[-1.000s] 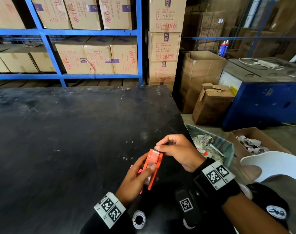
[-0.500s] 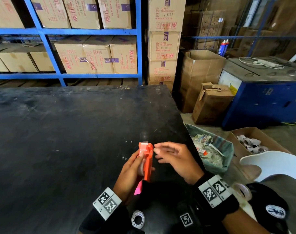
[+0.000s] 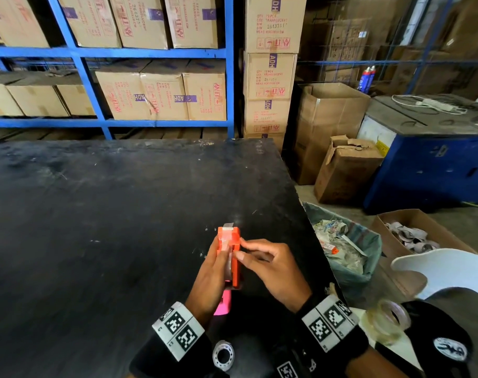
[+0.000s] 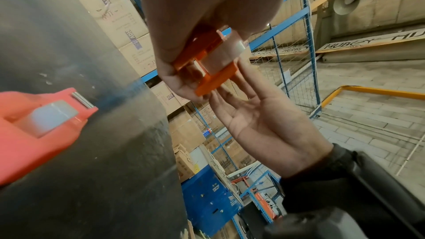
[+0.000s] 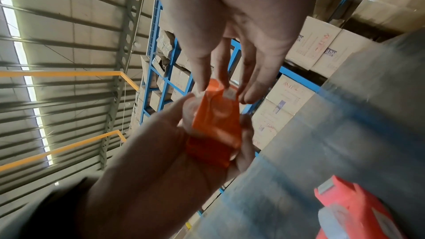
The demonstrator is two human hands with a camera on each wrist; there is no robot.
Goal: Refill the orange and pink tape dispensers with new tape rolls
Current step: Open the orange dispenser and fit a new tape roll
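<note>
The orange tape dispenser (image 3: 234, 251) is held on edge above the black table (image 3: 101, 227), cutter end pointing away. My left hand (image 3: 217, 259) grips it from the left, fingers curled round its body. A clear roll sits inside, its tape laid over the head (image 4: 224, 53). My right hand (image 3: 242, 248) touches the dispenser's right side with nearly straight fingers (image 5: 222, 72), palm open (image 4: 260, 121). The pink dispenser (image 3: 223, 304) lies on the table under my left hand; clear tape reaches its toothed blade (image 4: 82, 100).
A small roll core (image 3: 223, 355) lies at the table's near edge. Clear tape rolls (image 3: 386, 321) rest on my lap at right. Past the table's right edge stand a bin of waste (image 3: 344, 252) and a carton of scraps (image 3: 412, 236). Blue shelving with cartons lies beyond.
The left hand has turned the orange dispenser upright and moved it forward. The right hand released its pinch at the cutter end and now rests its fingertips on the dispenser's side.
</note>
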